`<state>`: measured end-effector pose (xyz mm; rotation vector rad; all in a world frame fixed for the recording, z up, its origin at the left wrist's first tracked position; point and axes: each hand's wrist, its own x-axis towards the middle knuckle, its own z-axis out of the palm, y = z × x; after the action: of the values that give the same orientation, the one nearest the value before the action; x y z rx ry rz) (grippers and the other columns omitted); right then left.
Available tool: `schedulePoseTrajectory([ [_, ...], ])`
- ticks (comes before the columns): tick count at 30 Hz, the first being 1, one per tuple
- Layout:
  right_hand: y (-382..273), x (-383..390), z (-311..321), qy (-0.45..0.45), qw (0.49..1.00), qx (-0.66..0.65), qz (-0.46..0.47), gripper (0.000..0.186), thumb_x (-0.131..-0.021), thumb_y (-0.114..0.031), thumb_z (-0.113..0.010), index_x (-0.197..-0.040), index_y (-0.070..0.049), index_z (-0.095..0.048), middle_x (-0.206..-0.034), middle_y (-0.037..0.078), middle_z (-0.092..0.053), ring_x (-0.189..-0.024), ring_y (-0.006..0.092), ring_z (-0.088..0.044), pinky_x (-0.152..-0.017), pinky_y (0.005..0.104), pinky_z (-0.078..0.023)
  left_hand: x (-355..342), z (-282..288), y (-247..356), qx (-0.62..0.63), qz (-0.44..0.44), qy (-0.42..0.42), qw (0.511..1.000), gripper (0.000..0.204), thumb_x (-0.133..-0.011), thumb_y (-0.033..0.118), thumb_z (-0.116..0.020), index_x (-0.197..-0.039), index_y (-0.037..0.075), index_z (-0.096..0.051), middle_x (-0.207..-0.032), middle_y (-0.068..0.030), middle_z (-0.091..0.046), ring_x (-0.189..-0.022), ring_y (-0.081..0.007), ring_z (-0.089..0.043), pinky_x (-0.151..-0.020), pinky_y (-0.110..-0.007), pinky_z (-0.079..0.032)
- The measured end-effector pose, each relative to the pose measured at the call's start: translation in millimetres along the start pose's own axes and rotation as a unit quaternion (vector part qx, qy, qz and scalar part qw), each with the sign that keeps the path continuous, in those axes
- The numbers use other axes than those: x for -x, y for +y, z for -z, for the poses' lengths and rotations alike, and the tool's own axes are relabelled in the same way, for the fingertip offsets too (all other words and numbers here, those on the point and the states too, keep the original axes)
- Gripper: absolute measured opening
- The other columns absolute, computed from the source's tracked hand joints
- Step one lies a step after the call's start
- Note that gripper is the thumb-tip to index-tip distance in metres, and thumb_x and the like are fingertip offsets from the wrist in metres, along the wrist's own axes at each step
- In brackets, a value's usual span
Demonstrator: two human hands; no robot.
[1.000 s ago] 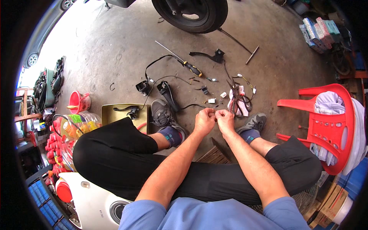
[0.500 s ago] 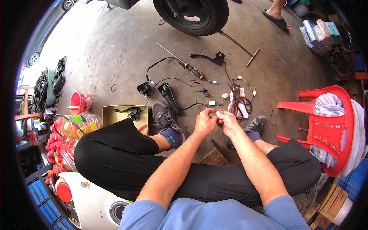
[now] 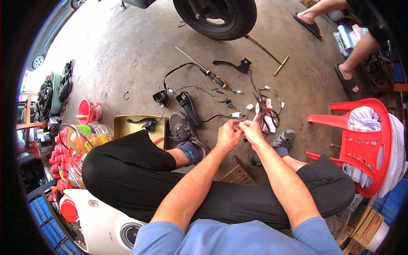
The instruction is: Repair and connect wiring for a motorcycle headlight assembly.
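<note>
The setting is a stained concrete workshop floor, with a motorcycle tyre at twelve o'clock and a red plastic chair at three o'clock. My left hand and right hand meet at centre frame, fingertips pinched together on a small wire connector too small to identify further. I judge the work is best done with steady forearms, pinching the plastic body and not the leads, while the screwdriver lies at twelve o'clock of the hands.

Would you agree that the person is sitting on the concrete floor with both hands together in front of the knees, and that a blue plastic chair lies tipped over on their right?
Not quite: the chair is red, not blue, as the head view shows. The rest holds: the left hand and right hand meet in front of the knees, and the chair lies tipped on the person's right.
</note>
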<state>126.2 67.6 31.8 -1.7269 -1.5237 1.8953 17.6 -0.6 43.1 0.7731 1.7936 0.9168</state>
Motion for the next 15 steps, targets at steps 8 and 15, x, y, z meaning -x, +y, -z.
schedulePoseTrajectory([
  [8, 9, -10, 8, -0.027, 0.983, -0.179, -0.036, 0.013, -0.082, -0.015, -0.066, -0.077, -0.008, -0.056, -0.061, -0.004, -0.050, -0.051, 0.0063, -0.041, -0.047, 0.0216, -0.032, 1, 4, 0, 0.019, -0.020, -0.018, 0.999, 0.036, -0.074, 0.012, -0.063, -0.108, 0.000, -0.059, -0.078, -0.0109, -0.068, -0.074, -0.0189, -0.066, -0.070, -0.031, -0.050],
  [15, 5, -9, 12, -0.052, 0.971, -0.227, -0.047, 0.017, -0.081, -0.019, -0.069, -0.077, -0.010, -0.055, -0.061, -0.004, -0.050, -0.051, 0.0069, -0.042, -0.047, 0.0213, -0.031, -1, 3, -1, 0.031, -0.017, -0.016, 0.999, 0.038, -0.073, 0.012, -0.064, -0.109, 0.000, -0.058, -0.080, -0.0103, -0.068, -0.074, -0.0171, -0.065, -0.069, -0.030, -0.050],
])
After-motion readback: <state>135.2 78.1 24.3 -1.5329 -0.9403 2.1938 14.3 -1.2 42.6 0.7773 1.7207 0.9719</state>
